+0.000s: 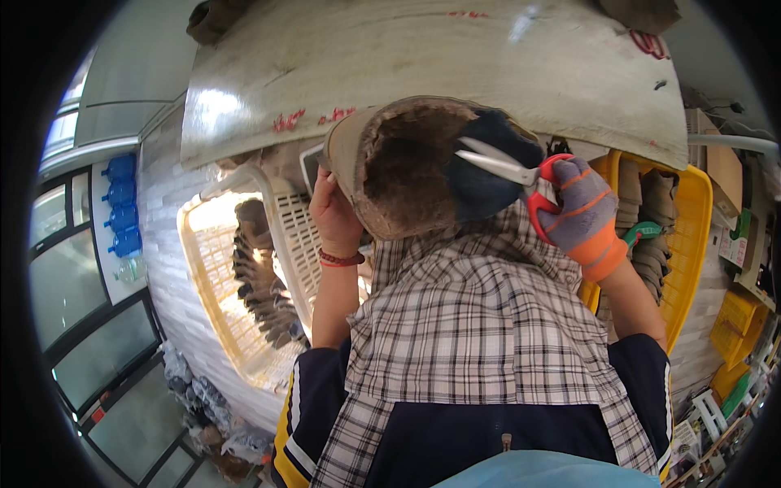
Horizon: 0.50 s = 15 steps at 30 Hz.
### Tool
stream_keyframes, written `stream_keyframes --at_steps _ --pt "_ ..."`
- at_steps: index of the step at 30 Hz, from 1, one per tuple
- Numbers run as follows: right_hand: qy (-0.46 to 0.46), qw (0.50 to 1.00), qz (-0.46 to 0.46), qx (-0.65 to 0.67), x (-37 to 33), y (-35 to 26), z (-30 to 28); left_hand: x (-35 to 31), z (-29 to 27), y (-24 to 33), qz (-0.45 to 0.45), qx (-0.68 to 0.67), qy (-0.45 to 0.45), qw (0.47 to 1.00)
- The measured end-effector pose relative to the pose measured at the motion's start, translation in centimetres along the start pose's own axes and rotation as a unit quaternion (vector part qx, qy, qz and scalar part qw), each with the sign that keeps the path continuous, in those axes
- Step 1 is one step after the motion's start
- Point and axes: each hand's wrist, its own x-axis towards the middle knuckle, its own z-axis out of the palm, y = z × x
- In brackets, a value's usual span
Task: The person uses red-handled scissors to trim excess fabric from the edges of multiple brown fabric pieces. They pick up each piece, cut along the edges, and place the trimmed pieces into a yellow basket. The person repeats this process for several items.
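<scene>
A tan boot-like piece [413, 175] with a brown furry lining lies tipped over my lap, its wide opening toward me. My left hand [335, 215] is closed around its left side, the thumb along the outside and the other fingers partly hidden. In my right hand [582, 213], which wears a grey and orange glove, is a pair of red-handled scissors [506, 167]. Its blades are slightly apart and point left, lying over a dark navy flap [486, 199] at the right side of the furry opening. I cannot tell whether the blades touch the flap.
A pale worktable [439, 57] with red marks stands ahead. On the left is a white and yellow basket [213, 276] holding stacked brown pieces [264, 281]; on the right, a yellow crate [691, 236] holds similar pieces and a green-handled tool [643, 233]. Blue water bottles [122, 205] line the left wall.
</scene>
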Motion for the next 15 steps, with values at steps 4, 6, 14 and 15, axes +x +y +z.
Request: stream_keyframes --at_steps 4,6,14,15 --pt "0.137 0.963 0.233 -0.002 2.6 8.6 0.9 5.0 0.6 0.9 0.057 0.04 -0.025 0.997" --pt "0.183 0.962 0.185 -0.08 5.6 14.3 2.0 6.9 -0.4 1.1 0.088 -0.008 0.014 0.996" --pt "-0.125 0.959 0.127 -0.218 9.8 15.5 -5.1 10.2 0.0 3.1 0.068 0.143 0.05 0.986" --pt "-0.171 0.955 0.117 -0.213 10.4 15.7 -6.0 9.6 -0.8 3.8 0.06 0.16 0.032 0.985"
